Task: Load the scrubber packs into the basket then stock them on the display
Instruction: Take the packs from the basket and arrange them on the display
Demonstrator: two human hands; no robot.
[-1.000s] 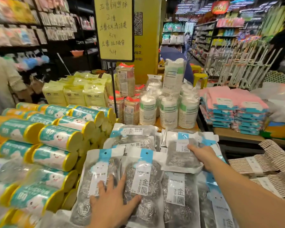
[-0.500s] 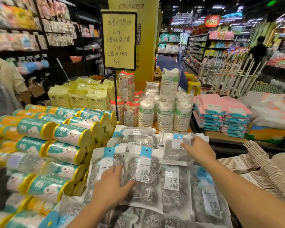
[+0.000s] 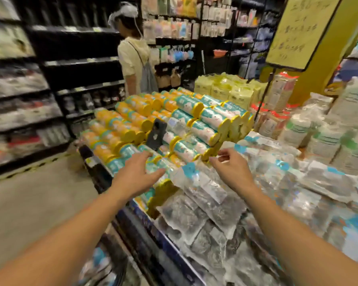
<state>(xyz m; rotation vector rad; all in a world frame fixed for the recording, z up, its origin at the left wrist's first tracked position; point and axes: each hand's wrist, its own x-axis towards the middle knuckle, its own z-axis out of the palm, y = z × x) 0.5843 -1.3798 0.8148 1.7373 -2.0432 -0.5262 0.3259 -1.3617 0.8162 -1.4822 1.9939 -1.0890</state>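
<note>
the scrubber packs (image 3: 225, 215) lie heaped in an overlapping pile on the right part of the bench (image 3: 147, 232), just beside the stacked yellow-ended rolls (image 3: 207, 120). the left hand (image 3: 135, 175) hovers with fingers spread and straight, holding nothing, its thumb close to the near edge of the topmost pack (image 3: 201, 186). the right hand (image 3: 235, 169) is over the far side of that same pack with fingers loosely bent — the blur hides whether it pinches the film or only nears it.

each pack looks light: metal scouring coils in a thin clear bag. it should be soft and crinkly with no stiffness of its own, so it would sag if lifted by one corner. the film is probably slick, and the packs may slide over one another — a careless pull could slump the pile toward the bench rim. the blue header card (image 3: 189, 169) is likely the firmest place to pinch; otherwise a flat grip across the coils, a few packs at a time.
</note>
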